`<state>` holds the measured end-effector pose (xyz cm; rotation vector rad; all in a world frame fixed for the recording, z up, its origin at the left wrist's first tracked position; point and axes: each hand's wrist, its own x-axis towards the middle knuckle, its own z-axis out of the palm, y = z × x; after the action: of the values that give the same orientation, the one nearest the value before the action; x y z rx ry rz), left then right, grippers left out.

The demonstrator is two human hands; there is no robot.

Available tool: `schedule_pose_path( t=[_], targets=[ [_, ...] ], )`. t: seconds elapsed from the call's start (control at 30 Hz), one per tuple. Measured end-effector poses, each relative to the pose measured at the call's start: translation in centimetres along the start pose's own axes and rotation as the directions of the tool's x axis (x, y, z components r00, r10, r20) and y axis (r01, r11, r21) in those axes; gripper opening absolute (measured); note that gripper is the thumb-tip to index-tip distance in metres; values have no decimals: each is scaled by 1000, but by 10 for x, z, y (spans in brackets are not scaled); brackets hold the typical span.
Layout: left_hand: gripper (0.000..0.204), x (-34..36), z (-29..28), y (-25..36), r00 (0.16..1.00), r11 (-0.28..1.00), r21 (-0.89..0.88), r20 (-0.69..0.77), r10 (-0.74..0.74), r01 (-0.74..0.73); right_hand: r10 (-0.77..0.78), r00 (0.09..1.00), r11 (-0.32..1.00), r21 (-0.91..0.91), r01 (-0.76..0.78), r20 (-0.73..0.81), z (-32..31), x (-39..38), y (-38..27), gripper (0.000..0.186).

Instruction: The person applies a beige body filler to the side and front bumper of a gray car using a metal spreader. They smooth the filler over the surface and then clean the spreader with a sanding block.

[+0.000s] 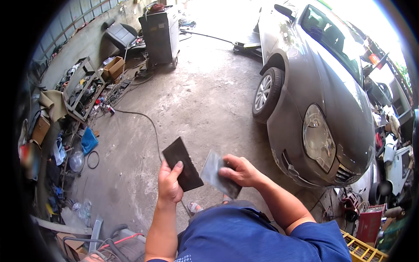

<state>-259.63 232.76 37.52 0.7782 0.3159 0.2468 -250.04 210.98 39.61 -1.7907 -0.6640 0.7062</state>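
In front of my body, my left hand (169, 182) is closed on a dark, flat rectangular plate (187, 171), with the thumb lying across its face. The plate tilts, its upper corner pointing away from me. Just to the right, my right hand (241, 172) pinches a thin grey flat sheet (211, 168), pale at its left side and darker at its lower end. Its exact kind I cannot tell. A small gap separates the two pieces. The fingers behind each piece are hidden.
A dark grey car (297, 105) stands at the right, its front wheel (267, 93) turned. Beyond it lies a floor jack (246, 46). A grey wheeled cabinet (159, 37) is at the far left of centre. Cluttered shelves (83, 89) line the left wall; a cable (150, 120) crosses the concrete floor.
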Motion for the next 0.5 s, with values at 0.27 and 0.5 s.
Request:
schedule_pose_path(
  t=[0.27, 0.5],
  targets=[
    [28, -16, -2, -3, 991, 995, -18, 96, -98, 101, 49, 998, 996, 70, -52, 50, 6, 32, 18, 25],
    [29, -7, -17, 8, 876, 774, 494, -48, 479, -396, -42, 997, 922, -382, 61, 59, 21, 21, 10, 32]
  ],
)
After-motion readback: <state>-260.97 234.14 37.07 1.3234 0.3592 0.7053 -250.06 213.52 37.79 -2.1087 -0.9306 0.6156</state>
